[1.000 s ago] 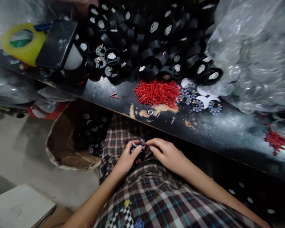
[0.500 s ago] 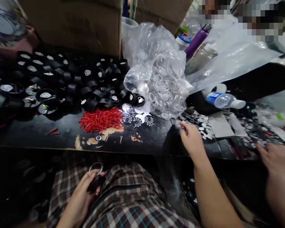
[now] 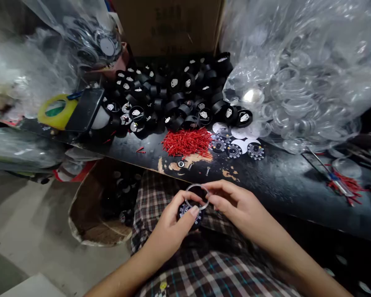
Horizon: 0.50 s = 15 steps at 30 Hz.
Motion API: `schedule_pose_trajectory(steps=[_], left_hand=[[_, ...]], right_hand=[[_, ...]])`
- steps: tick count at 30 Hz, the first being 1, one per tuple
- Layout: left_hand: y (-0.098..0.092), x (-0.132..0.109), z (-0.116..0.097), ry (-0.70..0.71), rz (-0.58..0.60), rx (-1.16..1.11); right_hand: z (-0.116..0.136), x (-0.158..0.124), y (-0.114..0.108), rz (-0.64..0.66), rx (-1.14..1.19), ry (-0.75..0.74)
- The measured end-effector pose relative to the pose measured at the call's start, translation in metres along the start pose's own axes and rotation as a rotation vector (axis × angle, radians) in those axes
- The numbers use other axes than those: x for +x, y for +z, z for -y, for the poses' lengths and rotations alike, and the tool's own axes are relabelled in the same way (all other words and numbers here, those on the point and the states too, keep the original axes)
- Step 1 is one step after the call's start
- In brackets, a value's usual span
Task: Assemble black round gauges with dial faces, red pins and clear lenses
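Note:
My left hand (image 3: pixel 173 222) is closed on a small black round gauge (image 3: pixel 186 211) with a white-marked dial, held above my lap. A clear plastic ring (image 3: pixel 197 185) stands tilted over the gauge, its lower edge near my left thumb and fingers. My right hand (image 3: pixel 235 200) pinches the right side of this ring between thumb and fingers. Whether the ring touches the gauge I cannot tell. On the bench ahead lie a heap of red pointers (image 3: pixel 187 142) and several printed dial faces (image 3: pixel 234 151).
Many black round cases (image 3: pixel 176 99) fill the back of the bench (image 3: pixel 284 185). A bag of clear covers (image 3: pixel 309 99) stands at right, near a screwdriver (image 3: pixel 340 183). Yellow tape (image 3: pixel 51 119) and a phone (image 3: pixel 85 109) lie left. A bin (image 3: pixel 83 214) stands below.
The view has turned left. My right hand has left the blue-handled tool on the bench and now holds the ring. My left hand has risen, gauge in it. Another person's hand is out of view.

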State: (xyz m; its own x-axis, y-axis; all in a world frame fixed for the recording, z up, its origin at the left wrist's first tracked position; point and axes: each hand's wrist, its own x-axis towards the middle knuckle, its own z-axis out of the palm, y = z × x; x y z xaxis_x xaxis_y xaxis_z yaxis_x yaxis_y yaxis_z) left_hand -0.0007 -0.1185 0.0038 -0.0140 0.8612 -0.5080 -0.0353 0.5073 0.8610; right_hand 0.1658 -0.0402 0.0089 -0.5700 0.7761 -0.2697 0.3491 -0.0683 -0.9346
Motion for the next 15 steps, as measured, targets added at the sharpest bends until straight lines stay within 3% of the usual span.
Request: schedule_pose_trajectory(steps=[3,8,12,15], left_hand=[[0.001,0.006,-0.005,0.092,0.104,0.067],[-0.005,0.01,0.003,0.178,0.265,-0.074],[-0.013,0.01,0.004,0.117,0.253,-0.188],[-0.019,0.007,-0.003,0.106,0.151,-0.232]], right_hand=[[0.001,0.008,-0.002,0.004,0.107,0.068],[-0.011,0.007,-0.015,-0.116,0.255,0.112],[-0.008,0.005,-0.017,-0.139,0.357,0.098],[0.014,-0.006,-0.018,-0.094,0.365,0.113]])
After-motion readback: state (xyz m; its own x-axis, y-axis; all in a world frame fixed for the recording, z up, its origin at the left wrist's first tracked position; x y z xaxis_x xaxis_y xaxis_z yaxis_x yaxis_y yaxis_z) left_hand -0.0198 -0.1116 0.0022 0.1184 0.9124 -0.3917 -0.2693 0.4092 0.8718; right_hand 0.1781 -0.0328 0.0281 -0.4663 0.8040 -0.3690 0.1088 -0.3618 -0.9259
